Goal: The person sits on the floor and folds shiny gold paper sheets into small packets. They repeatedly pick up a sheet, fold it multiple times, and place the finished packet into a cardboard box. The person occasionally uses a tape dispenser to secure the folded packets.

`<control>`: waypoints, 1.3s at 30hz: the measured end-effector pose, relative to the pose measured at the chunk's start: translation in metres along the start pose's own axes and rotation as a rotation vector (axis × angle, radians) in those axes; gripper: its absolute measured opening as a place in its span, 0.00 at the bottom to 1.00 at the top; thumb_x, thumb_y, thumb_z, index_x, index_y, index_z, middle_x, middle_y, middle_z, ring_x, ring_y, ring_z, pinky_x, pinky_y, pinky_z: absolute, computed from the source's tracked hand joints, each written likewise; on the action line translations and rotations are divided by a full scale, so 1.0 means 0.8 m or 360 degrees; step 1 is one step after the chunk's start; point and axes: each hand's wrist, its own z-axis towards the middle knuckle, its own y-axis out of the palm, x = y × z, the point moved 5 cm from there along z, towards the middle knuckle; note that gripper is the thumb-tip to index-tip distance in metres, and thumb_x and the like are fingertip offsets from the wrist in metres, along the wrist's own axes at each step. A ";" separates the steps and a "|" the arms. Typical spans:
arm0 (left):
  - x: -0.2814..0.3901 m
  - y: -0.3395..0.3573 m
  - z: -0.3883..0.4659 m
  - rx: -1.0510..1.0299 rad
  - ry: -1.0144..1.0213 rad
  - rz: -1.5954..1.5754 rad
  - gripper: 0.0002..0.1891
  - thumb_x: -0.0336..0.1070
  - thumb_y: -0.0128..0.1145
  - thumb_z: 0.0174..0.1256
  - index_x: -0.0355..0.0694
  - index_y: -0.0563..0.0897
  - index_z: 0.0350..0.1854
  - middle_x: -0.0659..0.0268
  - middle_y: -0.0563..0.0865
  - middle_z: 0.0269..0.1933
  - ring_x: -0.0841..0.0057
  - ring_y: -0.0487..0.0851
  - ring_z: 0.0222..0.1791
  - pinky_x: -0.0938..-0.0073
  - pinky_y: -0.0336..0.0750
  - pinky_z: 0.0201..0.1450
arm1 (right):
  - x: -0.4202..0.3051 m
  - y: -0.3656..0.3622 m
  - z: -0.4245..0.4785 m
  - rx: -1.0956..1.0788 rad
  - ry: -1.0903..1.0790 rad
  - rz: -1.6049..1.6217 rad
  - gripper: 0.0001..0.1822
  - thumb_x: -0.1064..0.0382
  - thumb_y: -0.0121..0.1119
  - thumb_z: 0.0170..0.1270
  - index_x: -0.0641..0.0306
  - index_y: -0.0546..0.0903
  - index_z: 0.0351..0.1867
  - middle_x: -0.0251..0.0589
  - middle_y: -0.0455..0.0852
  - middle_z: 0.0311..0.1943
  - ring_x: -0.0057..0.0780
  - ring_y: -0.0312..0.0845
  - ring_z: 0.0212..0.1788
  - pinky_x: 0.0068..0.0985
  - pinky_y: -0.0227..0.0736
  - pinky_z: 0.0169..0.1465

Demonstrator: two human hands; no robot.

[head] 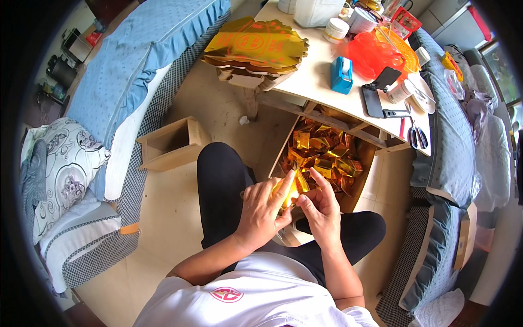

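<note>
My left hand (pixel 261 206) holds a shiny gold foil-paper piece (pixel 301 184), which is partly folded. The fingers lie over its left side, with the thumb below. My right hand (pixel 325 210) is at the piece's right edge, thumb and a bent finger pinching there while the index finger points up and away. The fingers hide much of the piece. Just beyond my hands, a cardboard box (pixel 365 180) holds a heap of folded gold foil-paper pieces (pixel 322 153).
A stack of flat gold sheets with red print (pixel 253 41) lies at the corner of a table (pixel 310 67). A blue tape dispenser (pixel 341 75), a phone stand (pixel 374 98) and scissors (pixel 417 137) are on it. An open carton (pixel 171 145) lies on the floor beside a blue-covered sofa (pixel 118 65).
</note>
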 end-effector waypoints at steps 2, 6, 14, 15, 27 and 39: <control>-0.001 0.000 0.000 -0.0001 -0.0002 0.0000 0.43 0.37 0.66 0.55 0.44 0.67 0.79 0.56 0.78 0.58 0.61 0.79 0.56 0.57 0.69 0.60 | 0.001 0.002 0.001 0.0004 0.0004 0.0051 0.33 0.70 0.64 0.72 0.62 0.67 0.76 0.27 0.79 0.32 0.11 0.72 0.35 0.13 0.70 0.43; 0.001 -0.004 0.001 0.0036 0.0021 0.0052 0.42 0.37 0.67 0.55 0.43 0.70 0.77 0.55 0.79 0.58 0.58 0.79 0.54 0.55 0.69 0.61 | -0.007 0.002 0.001 0.0037 0.0020 -0.0008 0.32 0.71 0.64 0.71 0.63 0.68 0.75 0.28 0.79 0.32 0.11 0.72 0.34 0.13 0.70 0.42; 0.002 -0.007 0.003 0.0047 0.0030 0.0068 0.40 0.38 0.64 0.57 0.46 0.70 0.77 0.56 0.78 0.58 0.61 0.79 0.54 0.57 0.69 0.59 | -0.001 -0.002 0.002 0.0012 0.0070 -0.0092 0.32 0.69 0.65 0.72 0.65 0.67 0.75 0.31 0.83 0.35 0.14 0.77 0.38 0.14 0.72 0.45; 0.002 -0.007 0.003 0.0052 0.0042 0.0067 0.40 0.38 0.65 0.56 0.45 0.70 0.77 0.56 0.79 0.59 0.60 0.79 0.54 0.56 0.69 0.60 | -0.001 -0.002 0.002 0.0020 0.0073 -0.0104 0.32 0.69 0.65 0.72 0.65 0.67 0.75 0.31 0.83 0.35 0.14 0.77 0.38 0.14 0.72 0.45; 0.003 -0.011 -0.001 0.0209 0.0198 0.0042 0.33 0.35 0.68 0.54 0.53 0.80 0.68 0.58 0.79 0.61 0.60 0.80 0.54 0.57 0.69 0.59 | -0.010 0.006 0.004 0.0008 0.0152 0.0195 0.31 0.68 0.66 0.72 0.64 0.70 0.74 0.34 0.86 0.46 0.16 0.81 0.45 0.18 0.76 0.51; -0.007 -0.013 0.000 0.0152 -0.0105 -0.0314 0.22 0.32 0.65 0.59 0.47 0.87 0.58 0.55 0.81 0.58 0.58 0.80 0.54 0.59 0.71 0.62 | -0.026 -0.002 -0.003 -0.0054 0.0249 -0.0732 0.34 0.58 0.73 0.65 0.50 0.74 0.73 0.31 0.78 0.23 0.14 0.70 0.26 0.18 0.71 0.35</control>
